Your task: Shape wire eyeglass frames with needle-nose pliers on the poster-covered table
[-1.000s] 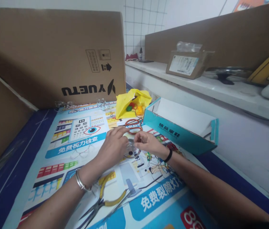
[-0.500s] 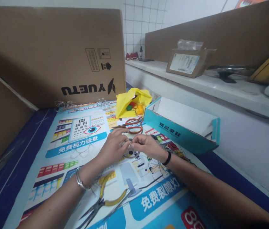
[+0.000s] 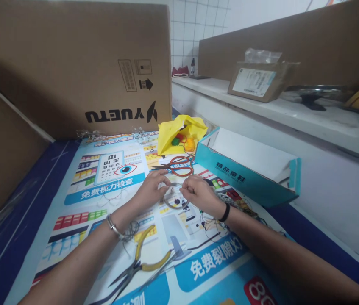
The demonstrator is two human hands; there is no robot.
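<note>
My left hand (image 3: 151, 190) and my right hand (image 3: 199, 193) meet over a printed poster (image 3: 109, 186), both with fingers pinched. Between them they hold a thin wire ring (image 3: 173, 199) with a small dark bit inside it, lying just above the poster. A tangle of thin wire (image 3: 130, 229) sits by my left wrist. Fine wires and small coloured beads (image 3: 212, 218) lie under my right wrist. Yellow-handled pliers (image 3: 141, 262) rest on the poster below my left forearm.
Red-handled scissors (image 3: 177, 165) lie beyond my hands, in front of a yellow bag (image 3: 179, 131) with coloured pieces. A teal open box (image 3: 246, 165) stands to the right. Big cardboard boxes (image 3: 71, 67) wall the back and left. A white ledge (image 3: 277, 114) carries a parcel (image 3: 258, 78).
My hands have drawn slightly apart and lowered, and the wire ring between them now shows plainly. The view has shifted a little.
</note>
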